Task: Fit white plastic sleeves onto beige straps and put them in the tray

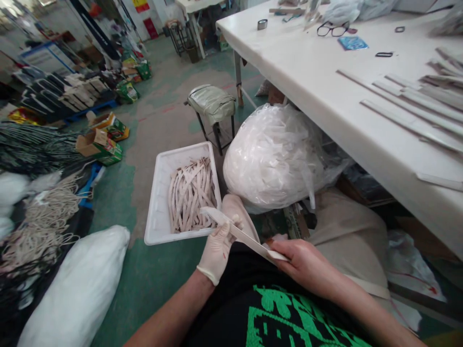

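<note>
Head view | both hands' grip clamped on strip (246,237) | tray (159,193), bag (275,154) just beyond

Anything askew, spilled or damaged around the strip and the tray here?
Nothing looks damaged. The left hand and right hand hold one flat strip over the lap. The white tray sits skewed on the floor, its strips loosely tangled.

Tray (156,212) on the floor ahead, strips (190,195) piled in it. Just right of it, a stuffed bag (275,156) tucked under the tabletop (307,67). Behind the tray, a stool (211,103). Glasses (333,30) lie on the tabletop's far end.
</note>
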A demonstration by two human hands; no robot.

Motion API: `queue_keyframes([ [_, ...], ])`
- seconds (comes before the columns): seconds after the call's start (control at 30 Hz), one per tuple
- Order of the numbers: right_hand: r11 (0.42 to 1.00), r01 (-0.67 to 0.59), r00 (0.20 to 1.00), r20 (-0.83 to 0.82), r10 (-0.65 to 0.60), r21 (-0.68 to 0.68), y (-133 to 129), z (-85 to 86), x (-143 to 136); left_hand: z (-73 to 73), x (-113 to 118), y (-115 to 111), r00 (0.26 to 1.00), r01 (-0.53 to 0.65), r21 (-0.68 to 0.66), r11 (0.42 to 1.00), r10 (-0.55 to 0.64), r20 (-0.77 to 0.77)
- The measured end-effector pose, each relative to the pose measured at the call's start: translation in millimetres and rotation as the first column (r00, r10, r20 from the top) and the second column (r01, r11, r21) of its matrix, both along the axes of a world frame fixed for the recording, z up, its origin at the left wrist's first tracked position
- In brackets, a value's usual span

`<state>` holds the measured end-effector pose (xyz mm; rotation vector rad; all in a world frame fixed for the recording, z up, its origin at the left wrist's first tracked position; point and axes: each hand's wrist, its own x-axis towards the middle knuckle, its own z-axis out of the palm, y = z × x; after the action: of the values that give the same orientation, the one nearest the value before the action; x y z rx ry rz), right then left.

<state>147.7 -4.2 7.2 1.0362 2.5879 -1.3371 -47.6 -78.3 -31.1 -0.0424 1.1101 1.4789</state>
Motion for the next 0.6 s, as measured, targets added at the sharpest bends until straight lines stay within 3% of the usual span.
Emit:
queue_keyframes([
  [0.17, 0.998, 0.065, 0.998, 0.008, -0.065, -0.013, 4.8, -11.0, -11.0, -6.3, 25.1, 1.0, 0.973, 0.210, 0.073, 0.975, -0.215, 0.078],
  [0.37, 0.996, 0.051, 0.999, -0.011, -0.052, -0.070, -1.1, -14.3, 12.7, -7.4, 21.8, 5.1, 0.991, 0.074, 0.022, 0.997, -0.076, 0.113],
  [0.53, 0.994, 0.094, 0.995, -0.011, -0.095, -0.061, -0.8, -15.4, 8.6, -6.6, 38.9, 4.4, 0.939, 0.328, 0.056, 0.943, -0.332, 0.093],
  [0.6, 0.991, 0.116, 0.992, -0.039, -0.119, -0.065, 2.4, -15.4, 3.5, -4.9, 43.6, 5.0, 0.917, 0.377, 0.066, 0.924, -0.382, 0.114],
])
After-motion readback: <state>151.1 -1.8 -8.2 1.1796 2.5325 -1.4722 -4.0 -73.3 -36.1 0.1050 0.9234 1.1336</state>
